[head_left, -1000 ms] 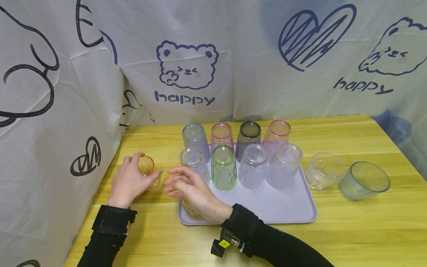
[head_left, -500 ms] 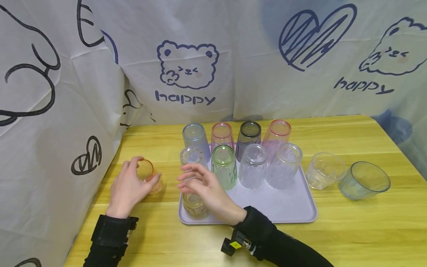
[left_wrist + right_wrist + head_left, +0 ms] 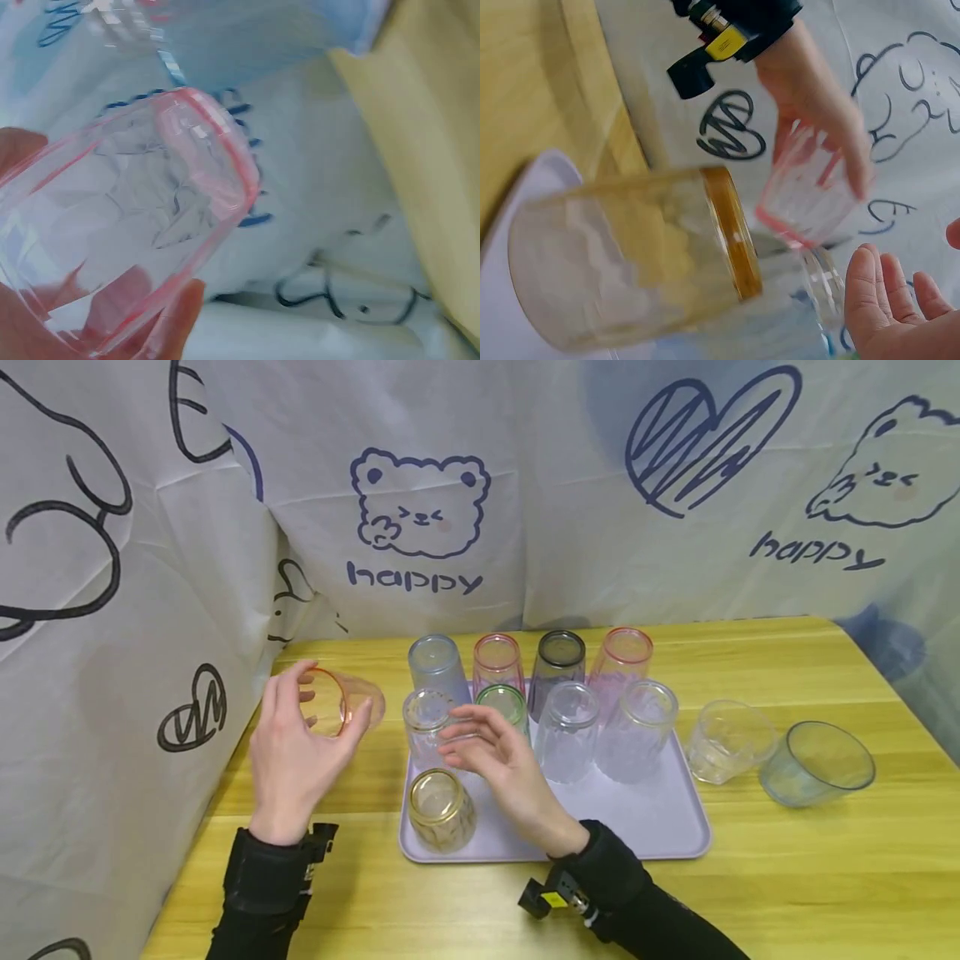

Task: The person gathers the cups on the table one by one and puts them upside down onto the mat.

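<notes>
My left hand [image 3: 288, 752] grips a clear glass with an orange-pink rim [image 3: 365, 697], fingers and thumb around its mouth end. The glass is tilted on its side left of the tray, and its thick pinkish base shows in the left wrist view. My right hand [image 3: 517, 777] hovers over the lilac tray [image 3: 600, 831], fingers relaxed and holding nothing. Nearest to it are an upside-down amber-rimmed glass [image 3: 442, 818] at the tray's front left corner, a clear patterned glass [image 3: 427, 714] and a green glass [image 3: 501, 697], partly hidden behind the fingers.
Upside-down glasses fill two rows at the back of the tray, among them a dark one [image 3: 558, 668] and a pink one [image 3: 622, 664]. Right of the tray, a clear tumbler [image 3: 727, 743] and a bluish tumbler [image 3: 817, 768] stand mouth up. A printed cloth [image 3: 570, 568] hangs behind the table.
My left hand has raised the orange-pink glass and tipped it over, its base now pointing right. My right hand has moved right, uncovering the amber-rimmed glass.
</notes>
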{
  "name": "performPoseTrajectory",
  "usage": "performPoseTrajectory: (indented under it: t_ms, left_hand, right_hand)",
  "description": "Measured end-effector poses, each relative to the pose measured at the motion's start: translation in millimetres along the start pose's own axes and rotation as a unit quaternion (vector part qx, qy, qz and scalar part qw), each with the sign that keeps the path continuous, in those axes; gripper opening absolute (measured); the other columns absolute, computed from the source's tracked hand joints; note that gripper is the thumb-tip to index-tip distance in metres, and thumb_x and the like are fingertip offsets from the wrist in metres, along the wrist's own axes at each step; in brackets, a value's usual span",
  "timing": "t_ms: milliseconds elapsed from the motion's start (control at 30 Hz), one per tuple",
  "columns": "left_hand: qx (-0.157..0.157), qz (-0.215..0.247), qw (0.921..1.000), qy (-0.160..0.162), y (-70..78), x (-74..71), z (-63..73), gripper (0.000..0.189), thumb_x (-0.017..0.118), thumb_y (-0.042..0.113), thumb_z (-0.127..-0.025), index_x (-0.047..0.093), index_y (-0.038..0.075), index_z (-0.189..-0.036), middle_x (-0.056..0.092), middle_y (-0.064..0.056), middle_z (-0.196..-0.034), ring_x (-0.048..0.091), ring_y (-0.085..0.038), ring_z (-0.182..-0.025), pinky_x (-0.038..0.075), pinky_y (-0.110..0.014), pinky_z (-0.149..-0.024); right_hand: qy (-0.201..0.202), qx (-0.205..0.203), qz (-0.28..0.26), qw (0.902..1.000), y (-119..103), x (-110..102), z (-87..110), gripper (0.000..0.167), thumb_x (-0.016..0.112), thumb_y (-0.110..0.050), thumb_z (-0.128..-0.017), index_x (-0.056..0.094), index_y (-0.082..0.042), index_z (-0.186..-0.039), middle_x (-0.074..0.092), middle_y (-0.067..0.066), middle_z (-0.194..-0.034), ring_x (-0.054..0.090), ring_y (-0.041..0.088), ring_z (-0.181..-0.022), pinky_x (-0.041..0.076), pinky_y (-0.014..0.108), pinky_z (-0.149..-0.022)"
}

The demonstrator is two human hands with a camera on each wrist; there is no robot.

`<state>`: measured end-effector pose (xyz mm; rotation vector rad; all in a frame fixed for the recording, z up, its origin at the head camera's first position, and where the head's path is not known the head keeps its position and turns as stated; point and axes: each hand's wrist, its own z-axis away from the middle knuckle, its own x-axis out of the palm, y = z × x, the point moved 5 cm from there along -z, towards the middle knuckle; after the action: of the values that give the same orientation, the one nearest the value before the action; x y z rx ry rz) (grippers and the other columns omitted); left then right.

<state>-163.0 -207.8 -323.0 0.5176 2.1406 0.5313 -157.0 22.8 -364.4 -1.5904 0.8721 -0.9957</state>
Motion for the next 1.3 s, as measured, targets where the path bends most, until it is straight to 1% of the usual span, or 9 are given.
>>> performPoseTrajectory:
  t_ms: [167, 300, 400, 533, 700, 833, 1000, 1133, 1300]
  left_hand:
    - [-0.004, 0.093, 0.9951, 0.033, 26.3, 0.7, -8.0, 0.070, 0.081, 0.032, -0.082, 0.051, 0.005, -0.139, 0.058, -0.018, -0.124, 0.064, -0.030, -0.108, 0.060, -0.036, -0.077]
    - [-0.009, 0.171, 0.9841, 0.046, 44.2, 5.1, -11.9, 0.066, 0.079, 0.028, -0.084, 0.050, 0.005, -0.139, 0.057, -0.015, -0.124, 0.064, -0.026, -0.108, 0.056, -0.016, -0.077]
    - [-0.006, 0.232, 0.9717, 0.044, 55.2, 11.7, -13.6, 0.063, 0.076, 0.026, -0.085, 0.049, 0.007, -0.139, 0.056, -0.014, -0.124, 0.062, -0.025, -0.108, 0.055, -0.013, -0.076]
    - [-0.011, 0.324, 0.9459, 0.020, 67.9, 24.6, -12.2, 0.059, 0.070, 0.025, -0.086, 0.047, 0.012, -0.139, 0.052, -0.007, -0.124, 0.060, -0.024, -0.106, 0.057, -0.020, -0.075]
    - [-0.033, 0.429, 0.9018, -0.036, 81.4, 41.6, -5.4, 0.059, 0.064, 0.023, -0.088, 0.042, 0.012, -0.141, 0.049, 0.000, -0.126, 0.059, -0.023, -0.104, 0.058, -0.026, -0.074]
    - [-0.040, 0.467, 0.8801, -0.074, 89.7, 52.2, -0.4, 0.058, 0.059, 0.024, -0.090, 0.037, 0.007, -0.142, 0.050, -0.001, -0.130, 0.059, -0.025, -0.111, 0.059, -0.030, -0.083]
    - [-0.038, 0.477, 0.8692, -0.124, 99.2, 62.4, 4.4, 0.062, 0.057, 0.042, -0.095, 0.034, 0.010, -0.142, 0.049, -0.011, -0.135, 0.059, -0.037, -0.118, 0.059, -0.049, -0.091]
    - [-0.031, 0.464, 0.8731, -0.147, 104.8, 67.7, 7.6, 0.073, 0.054, 0.059, -0.094, 0.034, 0.008, -0.142, 0.048, -0.019, -0.136, 0.061, -0.040, -0.113, 0.059, -0.055, -0.088]
    - [-0.015, 0.442, 0.8831, -0.156, 108.3, 71.6, 9.6, 0.076, 0.049, 0.063, -0.095, 0.033, 0.004, -0.141, 0.049, -0.022, -0.135, 0.059, -0.040, -0.115, 0.059, -0.056, -0.087]
  right_hand:
    - [0.030, -0.038, -0.002, 0.9988, -7, -19, 3.5, 0.041, 0.046, -0.001, -0.100, 0.041, 0.010, -0.140, 0.054, 0.035, -0.125, 0.066, 0.007, -0.102, 0.057, 0.024, -0.093]
    - [0.055, -0.067, -0.016, 0.9961, -14, -32, 7.4, 0.041, 0.046, 0.000, -0.100, 0.039, 0.011, -0.139, 0.060, 0.016, -0.122, 0.066, 0.008, -0.105, 0.058, 0.025, -0.094]
    - [0.067, -0.080, -0.020, 0.9943, -19, -38, 9.6, 0.041, 0.046, 0.000, -0.101, 0.038, 0.010, -0.140, 0.061, 0.002, -0.120, 0.065, 0.008, -0.108, 0.057, 0.027, -0.097]
    - [0.080, -0.093, -0.023, 0.9922, -23, -46, 10.9, 0.040, 0.046, 0.001, -0.101, 0.039, 0.005, -0.140, 0.060, -0.001, -0.121, 0.064, 0.009, -0.111, 0.056, 0.027, -0.098]
    - [0.100, -0.109, -0.038, 0.9883, -28, -56, 10.6, 0.039, 0.045, 0.001, -0.101, 0.040, -0.001, -0.139, 0.058, 0.002, -0.122, 0.063, 0.011, -0.114, 0.056, 0.028, -0.099]
    - [0.110, -0.113, -0.061, 0.9856, -30, -59, 9.1, 0.040, 0.044, 0.000, -0.100, 0.041, -0.006, -0.139, 0.058, 0.004, -0.124, 0.062, 0.013, -0.117, 0.055, 0.029, -0.101]
    - [0.123, -0.102, -0.082, 0.9838, -31, -60, 8.1, 0.040, 0.044, -0.004, -0.098, 0.042, -0.009, -0.139, 0.056, 0.001, -0.125, 0.058, 0.011, -0.118, 0.053, 0.026, -0.102]
    - [0.119, -0.099, -0.096, 0.9833, -30, -60, 8.3, 0.041, 0.044, -0.009, -0.098, 0.043, -0.010, -0.139, 0.054, -0.001, -0.129, 0.053, 0.011, -0.123, 0.051, 0.023, -0.101]
    - [0.085, -0.116, -0.108, 0.9837, -31, -56, 8.7, 0.044, 0.048, -0.013, -0.098, 0.040, -0.014, -0.141, 0.053, -0.001, -0.136, 0.052, 0.011, -0.126, 0.050, 0.023, -0.103]
